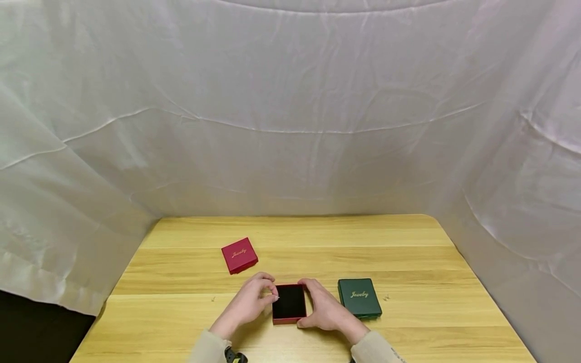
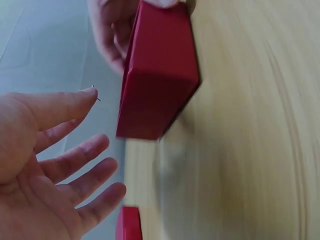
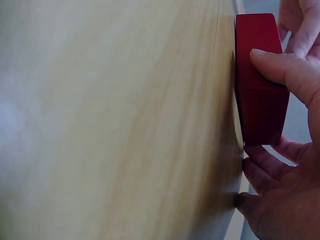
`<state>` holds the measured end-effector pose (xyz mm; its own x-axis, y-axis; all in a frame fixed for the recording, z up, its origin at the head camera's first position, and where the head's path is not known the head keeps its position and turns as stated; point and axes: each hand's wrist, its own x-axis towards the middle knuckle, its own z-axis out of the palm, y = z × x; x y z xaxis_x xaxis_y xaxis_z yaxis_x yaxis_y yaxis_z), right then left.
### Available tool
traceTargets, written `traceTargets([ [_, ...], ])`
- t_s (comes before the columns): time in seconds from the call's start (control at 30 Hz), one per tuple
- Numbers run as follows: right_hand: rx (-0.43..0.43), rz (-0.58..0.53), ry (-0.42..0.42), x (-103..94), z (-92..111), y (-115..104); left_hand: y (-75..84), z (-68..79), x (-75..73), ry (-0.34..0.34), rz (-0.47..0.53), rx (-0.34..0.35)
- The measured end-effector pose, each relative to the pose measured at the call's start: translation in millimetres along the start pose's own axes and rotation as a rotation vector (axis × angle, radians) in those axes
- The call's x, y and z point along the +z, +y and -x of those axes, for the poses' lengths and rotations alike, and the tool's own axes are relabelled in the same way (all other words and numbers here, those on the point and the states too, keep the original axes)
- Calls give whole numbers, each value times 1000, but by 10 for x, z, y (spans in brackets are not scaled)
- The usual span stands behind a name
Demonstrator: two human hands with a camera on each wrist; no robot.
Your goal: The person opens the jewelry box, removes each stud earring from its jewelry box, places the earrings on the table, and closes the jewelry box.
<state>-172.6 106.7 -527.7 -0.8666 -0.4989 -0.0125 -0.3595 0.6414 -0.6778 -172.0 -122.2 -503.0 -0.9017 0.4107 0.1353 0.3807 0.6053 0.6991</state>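
An open red jewelry box (image 1: 289, 320) with a black pad (image 1: 290, 302) inside sits on the table before me. My left hand (image 1: 251, 301) is at the box's left edge. Between its thumb and index finger it pinches a small thin metal piece (image 2: 98, 99), whose ends stick out past the thumb tip; the other fingers are spread. My right hand (image 1: 324, 308) holds the box from the right, its thumb (image 3: 275, 67) pressed on the near side and its fingers around the right and far sides.
A red box (image 1: 239, 254) marked "Jewelry" lies at the back left. To the right of my right hand is a green "Jewelry" box (image 1: 360, 296). Tiny pieces (image 1: 386, 298) lie beyond it, and another small piece (image 1: 213, 299) is on the left. Pale curtains (image 1: 290, 166) enclose the table.
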Motion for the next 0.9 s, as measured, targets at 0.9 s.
traceTargets([
  [0.9, 16, 12, -5, 10, -10, 7, -544, 468, -702, 206, -45, -194],
])
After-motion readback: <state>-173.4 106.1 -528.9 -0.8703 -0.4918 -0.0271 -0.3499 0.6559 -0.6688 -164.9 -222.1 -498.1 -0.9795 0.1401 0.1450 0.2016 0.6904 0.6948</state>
